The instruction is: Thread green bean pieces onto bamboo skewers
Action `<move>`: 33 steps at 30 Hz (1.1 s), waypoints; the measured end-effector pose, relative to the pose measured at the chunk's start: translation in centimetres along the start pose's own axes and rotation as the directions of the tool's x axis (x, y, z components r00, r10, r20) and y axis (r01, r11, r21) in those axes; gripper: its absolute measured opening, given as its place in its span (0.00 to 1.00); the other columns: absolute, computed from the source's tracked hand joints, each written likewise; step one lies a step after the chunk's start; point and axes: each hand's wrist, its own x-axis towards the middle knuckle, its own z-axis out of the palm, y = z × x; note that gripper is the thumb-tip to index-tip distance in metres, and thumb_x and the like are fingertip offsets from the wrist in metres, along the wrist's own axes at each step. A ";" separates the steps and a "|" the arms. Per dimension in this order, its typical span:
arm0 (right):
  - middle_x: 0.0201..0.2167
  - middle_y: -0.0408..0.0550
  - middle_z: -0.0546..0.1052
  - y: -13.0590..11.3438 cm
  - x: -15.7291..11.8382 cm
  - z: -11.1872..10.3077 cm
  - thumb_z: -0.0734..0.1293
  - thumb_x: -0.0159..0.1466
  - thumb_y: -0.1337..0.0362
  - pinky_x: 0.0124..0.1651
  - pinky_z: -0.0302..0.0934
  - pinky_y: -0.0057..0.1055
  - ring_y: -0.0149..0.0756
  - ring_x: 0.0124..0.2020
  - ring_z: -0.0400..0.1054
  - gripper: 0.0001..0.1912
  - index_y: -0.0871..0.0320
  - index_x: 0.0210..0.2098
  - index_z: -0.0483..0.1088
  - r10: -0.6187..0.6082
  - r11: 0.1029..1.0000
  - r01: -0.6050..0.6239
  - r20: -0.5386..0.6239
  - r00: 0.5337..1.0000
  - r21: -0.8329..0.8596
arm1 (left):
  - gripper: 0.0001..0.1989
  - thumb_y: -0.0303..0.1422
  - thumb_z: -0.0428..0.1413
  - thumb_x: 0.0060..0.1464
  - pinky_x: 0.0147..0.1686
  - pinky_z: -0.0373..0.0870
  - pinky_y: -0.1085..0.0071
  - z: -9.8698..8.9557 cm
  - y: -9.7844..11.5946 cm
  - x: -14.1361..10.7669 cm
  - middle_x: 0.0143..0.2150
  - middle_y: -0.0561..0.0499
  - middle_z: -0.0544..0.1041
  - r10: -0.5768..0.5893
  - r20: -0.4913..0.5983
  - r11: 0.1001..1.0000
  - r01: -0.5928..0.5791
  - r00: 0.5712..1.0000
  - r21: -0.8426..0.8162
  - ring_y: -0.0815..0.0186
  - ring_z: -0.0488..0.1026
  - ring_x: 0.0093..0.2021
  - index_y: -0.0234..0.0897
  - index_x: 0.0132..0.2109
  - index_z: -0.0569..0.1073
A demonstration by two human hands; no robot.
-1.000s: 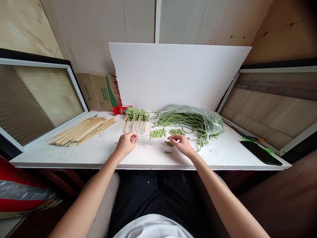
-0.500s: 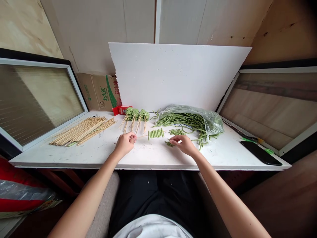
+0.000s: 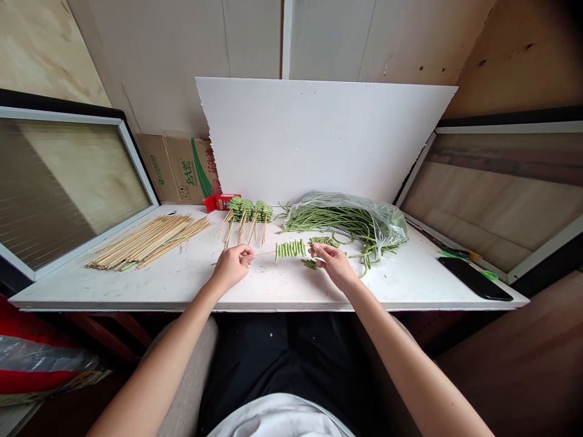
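Note:
My left hand [image 3: 234, 264] is closed round the bare end of a wooden skewer [image 3: 264, 252], held level above the table. A row of short green bean pieces [image 3: 290, 249] is threaded crosswise along it. At the skewer's tip, my right hand [image 3: 333, 262] pinches a green bean piece [image 3: 312, 249] between thumb and fingers. Below and behind the right hand lie a small group of cut pieces [image 3: 308, 263] and a larger pile of cut pieces [image 3: 325, 241], both partly covered by it.
Bare skewers [image 3: 150, 240] lie heaped at left. Finished bean skewers [image 3: 250, 210] are stacked at the back beside a red packet [image 3: 223, 201]. A clear plastic bag [image 3: 392, 221] of long beans [image 3: 332, 218] stands behind my right hand. A black phone [image 3: 473, 279] lies at right.
My right hand has risen from the small group of cut pieces to the skewer's tip, bringing a bean piece. My left hand keeps its hold on the skewer.

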 end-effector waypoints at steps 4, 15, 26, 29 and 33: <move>0.38 0.50 0.79 0.1 0.0 0.1 0.78 0.53 0.43 0.33 0.61 0.28 0.35 0.37 0.69 0.26 0.58 0.40 0.81 0.008 1.000 -0.008 -0.024 1.000 0.000 | 0.05 0.31 0.56 0.57 0.34 0.71 0.69 0.0 0.1 0.0 0.28 0.50 0.79 -0.003 0.003 1.000 0.003 1.000 -0.002 0.63 0.76 0.29 0.39 0.36 0.77; 0.38 0.50 0.79 -0.5 -0.5 0.7 0.80 0.50 0.44 0.32 0.62 0.29 0.35 0.36 0.69 0.26 0.58 0.38 0.80 0.021 0.999 -0.019 -0.037 0.999 0.032 | 0.05 0.30 0.55 0.56 0.33 0.71 0.70 0.1 0.1 -0.1 0.28 0.50 0.79 0.004 0.010 1.000 -0.004 1.000 -0.010 0.63 0.77 0.29 0.38 0.36 0.77; 0.35 0.47 0.77 -0.6 -0.7 0.8 0.82 0.49 0.48 0.31 0.61 0.29 0.32 0.34 0.67 0.22 0.57 0.35 0.81 0.028 0.995 -0.025 -0.030 0.999 0.097 | 0.05 0.28 0.55 0.55 0.33 0.71 0.70 0.1 0.1 -0.1 0.28 0.50 0.79 -0.003 0.002 1.000 0.003 1.000 0.009 0.63 0.77 0.29 0.39 0.36 0.77; 0.38 0.49 0.78 -0.6 -0.8 0.9 0.82 0.50 0.48 0.31 0.61 0.29 0.34 0.36 0.68 0.22 0.58 0.35 0.82 0.024 0.996 -0.019 -0.053 0.998 0.087 | 0.06 0.28 0.55 0.54 0.33 0.70 0.70 0.1 0.2 -0.1 0.27 0.51 0.79 -0.003 -0.003 1.000 0.003 1.000 0.024 0.63 0.76 0.29 0.39 0.35 0.77; 0.40 0.51 0.80 -0.3 -0.6 0.9 0.82 0.49 0.48 0.32 0.62 0.31 0.37 0.39 0.71 0.22 0.57 0.35 0.83 -0.001 0.997 0.009 -0.111 0.994 0.072 | 0.07 0.26 0.55 0.53 0.33 0.70 0.70 0.0 0.4 -0.1 0.27 0.51 0.79 -0.003 -0.010 0.999 0.003 1.000 0.046 0.63 0.76 0.29 0.39 0.35 0.77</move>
